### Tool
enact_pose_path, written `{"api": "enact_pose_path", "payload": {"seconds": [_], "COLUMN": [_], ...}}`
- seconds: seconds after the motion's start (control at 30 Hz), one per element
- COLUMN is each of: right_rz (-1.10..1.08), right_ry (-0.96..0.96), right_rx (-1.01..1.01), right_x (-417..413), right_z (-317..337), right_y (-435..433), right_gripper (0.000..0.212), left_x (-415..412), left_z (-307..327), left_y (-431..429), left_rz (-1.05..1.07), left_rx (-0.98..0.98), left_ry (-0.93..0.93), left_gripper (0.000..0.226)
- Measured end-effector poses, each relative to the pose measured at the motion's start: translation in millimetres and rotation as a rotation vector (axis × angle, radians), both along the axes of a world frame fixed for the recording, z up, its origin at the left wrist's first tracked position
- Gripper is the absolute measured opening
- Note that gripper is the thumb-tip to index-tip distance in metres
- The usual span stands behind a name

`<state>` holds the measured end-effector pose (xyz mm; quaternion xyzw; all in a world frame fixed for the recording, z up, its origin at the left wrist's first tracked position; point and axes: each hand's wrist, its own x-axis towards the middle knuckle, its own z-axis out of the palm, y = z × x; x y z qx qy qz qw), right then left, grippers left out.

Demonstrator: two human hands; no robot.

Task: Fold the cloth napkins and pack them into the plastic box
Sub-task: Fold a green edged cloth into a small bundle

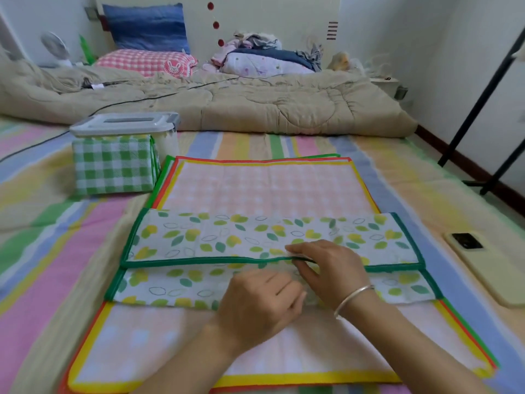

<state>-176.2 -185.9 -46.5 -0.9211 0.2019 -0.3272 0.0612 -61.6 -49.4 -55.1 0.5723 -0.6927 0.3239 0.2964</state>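
Hands meet on the leaf-print napkin (204,237): right hand (326,265) pinches its green hem, left hand (258,305) curled, grip unclear.

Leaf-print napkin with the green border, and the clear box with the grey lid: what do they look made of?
Green-bordered leaf-print napkin: thin matte cloth, apparently; it ripples where the right hand pinches its edge. Clear box with grey lid: likely rigid plastic; smooth lid, translucent wall.
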Motion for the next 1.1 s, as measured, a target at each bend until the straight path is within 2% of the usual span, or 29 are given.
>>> {"api": "enact_pose_path", "payload": {"seconds": [0.1,0.23,0.33,0.53,0.63,0.97,1.1], "right_rz": [-0.008,0.009,0.017,0.124,0.155,0.15,0.177], "right_ry": [0.014,0.034,0.049,0.135,0.162,0.137,0.135], "right_rx": [-0.015,-0.041,-0.059,-0.009,-0.014,0.044,-0.012], "right_x": [-2.5,-7.9,-12.6,-30.6,-36.7,-40.8,-41.7], "right_z": [-9.4,-17.4,-20.8,-25.9,-27.1,-21.8,-21.0], "right_y": [5.9,14.5,19.3,22.3,24.9,35.0,37.3], "right_gripper": [0.031,0.018,0.022,0.032,0.023,0.025,0.03], "left_x": [13.1,41.2,46.8,37.9,35.2,36.9,36.6], "left_z": [-2.9,-15.7,-19.8,-16.8,-18.6,-20.2,-19.2], "left_y": [20.5,37.2,43.6,45.2,46.4,49.6,51.7], "left_rz": [-0.009,0.128,0.128,0.086,0.08,0.111,0.11], "left_rx": [0.134,0.357,0.436,0.427,0.408,0.412,0.437], "left_ry": [-0.011,0.104,0.16,0.217,0.23,0.339,0.338], "left_gripper": [0.014,0.047,0.047,0.033,0.03,0.037,0.037]}}
